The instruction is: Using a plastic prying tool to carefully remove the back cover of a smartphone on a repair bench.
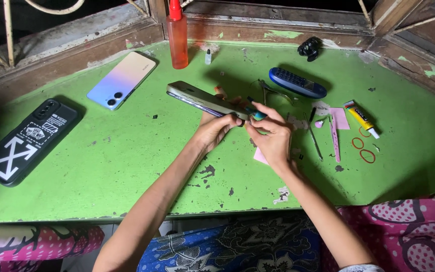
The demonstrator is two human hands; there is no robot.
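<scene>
Grip: left hand [216, 130] pinches the near end of a slim smartphone [205, 101], held edge-up at centre frame, raised off the green table [127, 166]. Right hand [273, 135] closes its fingertips on a small teal tool [258, 116] pressed at the phone's near corner. Both hands shut tight on what they hold.

Surroundings: 2 phones lie back-up at upper left and far left, a pastel one [122, 80] and a black-cased one [26, 141]. Orange bottle [178, 35] at top centre. Blue keypad phone [298, 82], glue tube [361, 118], tweezers [314, 138] and red rubber bands [363, 150] at right.

Judgement: to work the seam well, keep the tool shallow and flat to the edge, the left hand bracing firmly, pressure light to avoid cracking the panel.
</scene>
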